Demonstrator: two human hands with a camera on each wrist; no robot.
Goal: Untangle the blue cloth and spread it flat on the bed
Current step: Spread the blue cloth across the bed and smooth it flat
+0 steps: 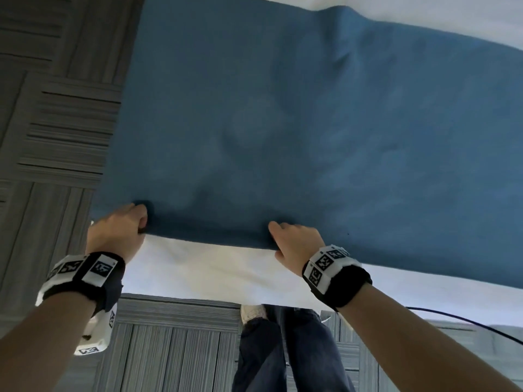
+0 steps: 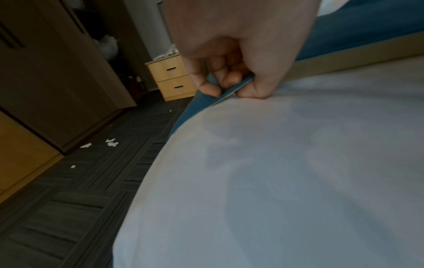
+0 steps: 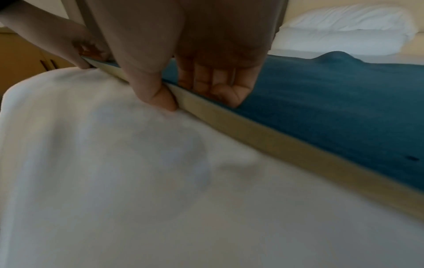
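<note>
The blue cloth [image 1: 283, 123] lies opened out across the white bed [image 1: 203, 273], with a few soft bumps and wrinkles. My left hand [image 1: 135, 222] pinches its near left corner, fingers curled around the hem [image 2: 229, 90]. My right hand [image 1: 283, 236] holds the near edge further right, thumb under the hem and fingers on top of the cloth [image 3: 321, 101]. The near edge is lifted slightly off the sheet [image 3: 137, 181]. The cloth's left side hangs past the bed's left edge.
Grey patterned carpet [image 1: 56, 137] runs along the bed's left and near sides. A yellow drawer unit [image 2: 172, 78] and dark wardrobe [image 2: 57, 72] stand beyond, with paper scraps [image 2: 112, 142] on the floor. White pillows [image 3: 344, 32] lie at the far end. A black cable [image 1: 467, 323] trails at right.
</note>
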